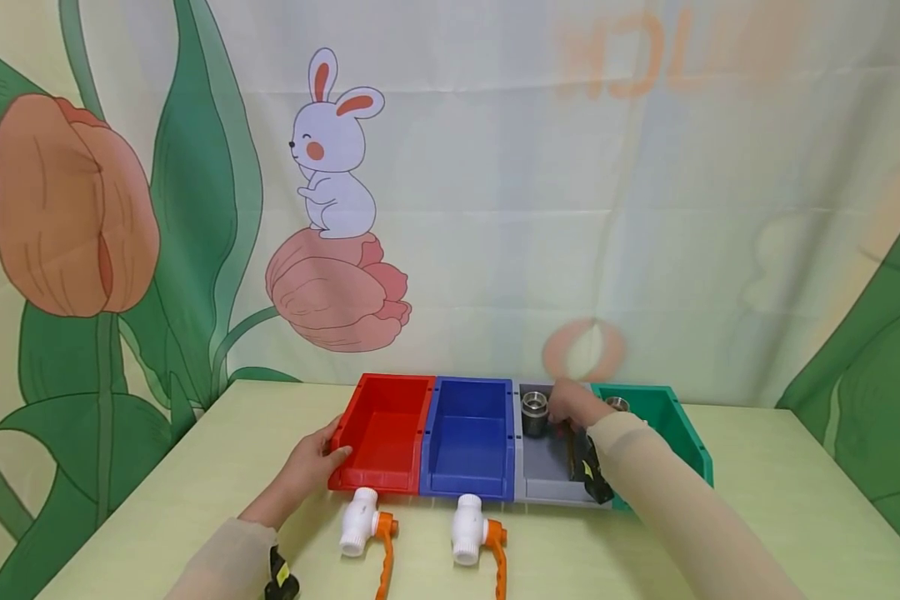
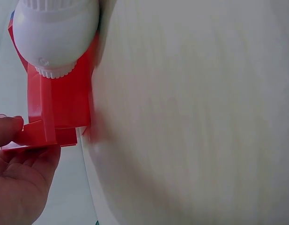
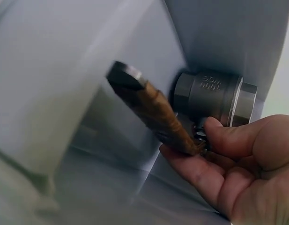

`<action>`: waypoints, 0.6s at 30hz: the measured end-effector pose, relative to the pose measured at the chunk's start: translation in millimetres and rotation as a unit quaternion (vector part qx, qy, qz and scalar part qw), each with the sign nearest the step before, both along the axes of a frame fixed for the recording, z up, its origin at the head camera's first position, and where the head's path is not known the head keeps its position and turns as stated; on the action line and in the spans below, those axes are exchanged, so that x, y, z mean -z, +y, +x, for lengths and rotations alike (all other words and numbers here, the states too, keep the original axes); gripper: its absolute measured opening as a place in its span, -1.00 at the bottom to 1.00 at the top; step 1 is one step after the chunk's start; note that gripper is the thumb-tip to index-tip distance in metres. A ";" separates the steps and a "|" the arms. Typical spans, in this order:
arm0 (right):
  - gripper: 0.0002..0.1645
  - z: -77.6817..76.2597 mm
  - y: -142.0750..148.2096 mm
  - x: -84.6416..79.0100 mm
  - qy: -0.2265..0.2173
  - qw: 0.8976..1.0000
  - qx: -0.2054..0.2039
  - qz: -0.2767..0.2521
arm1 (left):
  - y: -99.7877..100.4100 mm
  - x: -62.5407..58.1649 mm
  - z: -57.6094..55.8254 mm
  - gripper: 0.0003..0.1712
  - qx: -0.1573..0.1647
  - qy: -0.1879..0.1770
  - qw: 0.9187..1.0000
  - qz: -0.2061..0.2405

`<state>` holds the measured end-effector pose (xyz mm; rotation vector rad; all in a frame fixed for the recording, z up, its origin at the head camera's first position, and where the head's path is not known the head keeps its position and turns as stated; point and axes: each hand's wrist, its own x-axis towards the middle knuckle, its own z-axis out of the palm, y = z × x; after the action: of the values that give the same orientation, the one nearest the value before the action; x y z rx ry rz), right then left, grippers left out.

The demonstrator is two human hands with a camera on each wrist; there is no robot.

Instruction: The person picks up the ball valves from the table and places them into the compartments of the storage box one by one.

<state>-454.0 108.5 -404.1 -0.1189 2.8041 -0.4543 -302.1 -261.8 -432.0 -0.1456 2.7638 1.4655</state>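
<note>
My left hand (image 1: 318,458) grips the left wall of the red bin (image 1: 354,433), thumb on the inner side; its fingers (image 2: 25,168) show under the rim in the left wrist view. Inside the grey bin (image 1: 543,483), my right hand (image 1: 576,404) pinches a metal ball valve (image 3: 210,96) near the base of its lever handle (image 3: 158,115). The handle has a brown covering and a dark tip. The valve's body stands close to the bin's inner wall, its round opening facing up in the head view.
A blue bin (image 1: 471,442) and a green bin (image 1: 652,404) complete the row; a metal fitting (image 1: 617,403) shows in the green one, partly behind my right arm. Two white plastic ball valves (image 1: 359,523) with orange handles lie on the table (image 1: 270,408) before the bins.
</note>
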 end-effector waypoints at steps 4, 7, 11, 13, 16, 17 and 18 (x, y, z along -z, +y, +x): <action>-0.59 18.1 -3.7 -12.6 0.011 1.000 -0.003 0.003 | 1.0 -0.1 -0.2 -0.22 -0.003 -0.003 1.000 0.005; -0.58 16.2 -4.9 -11.8 0.007 1.000 -0.001 0.019 | 1.8 0.0 -0.6 -0.22 -0.005 -0.006 1.000 0.007; -0.65 6.9 -8.5 -7.6 -0.009 0.999 0.012 0.038 | 1.7 0.6 -0.2 -0.22 -0.005 -0.005 1.000 0.007; -0.68 -5.8 -6.6 3.8 -0.008 0.999 0.008 0.046 | 1.6 0.6 0.3 -0.22 -0.004 -0.003 1.000 0.007; -0.67 -52.5 4.1 46.1 -0.007 0.999 0.002 0.054 | 1.8 -0.1 1.1 -0.22 -0.002 0.000 1.000 0.007; -0.66 -70.5 8.8 63.4 -0.003 0.998 0.001 0.055 | 1.6 -0.1 1.1 -0.22 -0.002 0.001 1.000 0.006; -0.66 -87.2 13.4 79.4 0.002 0.998 -0.004 0.059 | 1.5 -0.2 1.1 -0.22 -0.001 0.001 1.000 0.005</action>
<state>-541.2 121.9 -483.5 -0.1058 2.8250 -0.2856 -301.0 -260.3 -431.8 -0.1477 2.7586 1.4821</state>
